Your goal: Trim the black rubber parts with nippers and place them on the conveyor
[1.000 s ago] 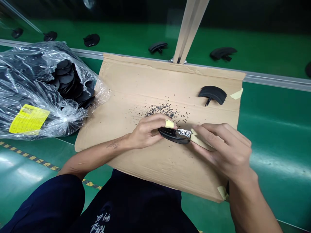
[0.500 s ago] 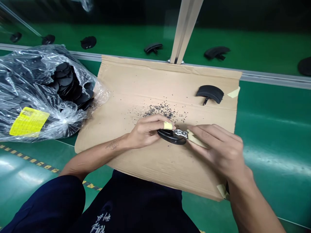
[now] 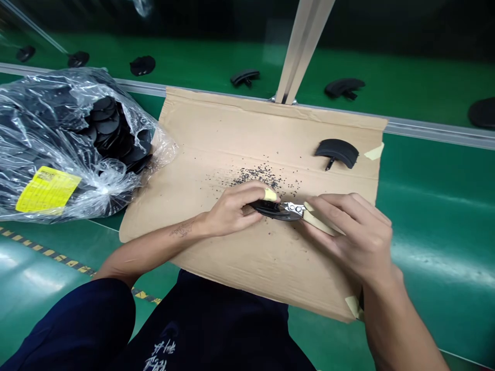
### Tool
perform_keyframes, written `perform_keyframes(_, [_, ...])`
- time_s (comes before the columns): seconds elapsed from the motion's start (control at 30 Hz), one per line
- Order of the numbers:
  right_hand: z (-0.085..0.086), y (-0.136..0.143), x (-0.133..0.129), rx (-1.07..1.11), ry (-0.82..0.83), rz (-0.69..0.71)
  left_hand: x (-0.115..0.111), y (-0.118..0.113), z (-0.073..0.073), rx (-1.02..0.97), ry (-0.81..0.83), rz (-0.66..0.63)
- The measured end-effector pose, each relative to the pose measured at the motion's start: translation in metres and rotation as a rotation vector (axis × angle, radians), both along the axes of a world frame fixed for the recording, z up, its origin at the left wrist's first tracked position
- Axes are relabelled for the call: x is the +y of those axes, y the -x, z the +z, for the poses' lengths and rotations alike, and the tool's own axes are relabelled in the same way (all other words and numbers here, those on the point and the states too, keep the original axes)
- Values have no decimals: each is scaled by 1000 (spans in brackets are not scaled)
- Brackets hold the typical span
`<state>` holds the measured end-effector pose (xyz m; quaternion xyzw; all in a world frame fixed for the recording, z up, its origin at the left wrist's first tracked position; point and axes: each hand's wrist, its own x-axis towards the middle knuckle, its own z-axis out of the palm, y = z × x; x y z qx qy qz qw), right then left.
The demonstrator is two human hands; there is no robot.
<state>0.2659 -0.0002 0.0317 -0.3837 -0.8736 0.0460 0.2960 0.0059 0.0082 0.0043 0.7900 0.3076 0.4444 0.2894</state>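
A round black plastic part is pinched by its left end in my left hand, whose thumb or finger carries yellow tape. My right hand is wrapped round the pale handles of small metal nippers. The jaws of the nippers reach the upper side of the black part. Small black scraps lie scattered on the cardboard just beyond my hands. A curved black part with a stem rests on the cardboard at the upper right.
The cardboard sheet covers the green table. A clear plastic bag of black discs with a yellow label lies at the left. Behind a metal rail, several black parts sit in a row on green.
The black part has tilted in my left hand, so it appears flatter. My right hand and the nippers have shifted slightly right. The whole view has moved a little.
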Motion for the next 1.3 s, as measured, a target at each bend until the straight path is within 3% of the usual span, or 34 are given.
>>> perform_keyframes(0.27, [0,2,0,-112,-122,-61,0,-1,-4,26,-14,28])
perform_keyframes(0.43, [-1,2,1,-76,-144,-118,1,5,17,-44,-24,100])
perform_keyframes(0.57, [-5,1,3,-76,-66,-169,9,17,38,86,141,179])
perform_keyframes(0.67, [-7,-2,5,-154,40,-147,14,23,45,231,225,164])
perform_keyframes(0.8, [-7,-8,7,-187,122,-41,22,30,44,29,286,158])
perform_keyframes(0.87, [-7,-11,8,-185,121,13,40,41,42,-73,265,207])
perform_keyframes(0.97, [-11,-14,10,-182,76,69,92,68,44,-79,164,381])
perform_keyframes(1.13, [-16,-15,11,-191,18,86,198,109,61,360,78,683])
perform_keyframes(1.2, [-17,-15,10,-196,40,63,224,117,64,442,69,708])
perform_keyframes(1.3, [-16,-15,9,-210,84,35,244,124,59,560,95,706])
